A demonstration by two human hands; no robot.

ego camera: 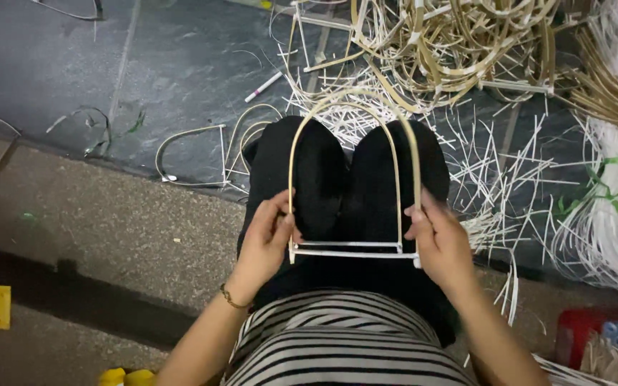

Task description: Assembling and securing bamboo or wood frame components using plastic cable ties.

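Observation:
I hold an arch-shaped frame of bent pale bamboo strips over my black-trousered knees. Its flat base is a pair of white crossbars. My left hand grips the frame's left leg near the bottom corner. My right hand grips the right leg at the opposite corner. The arch points away from me, and both legs run down between my fingers.
A heap of curved bamboo strips lies on the dark floor ahead, with white cut strips scattered about. A white marker lies left of the heap. Another bent frame rests left. A red container sits lower right.

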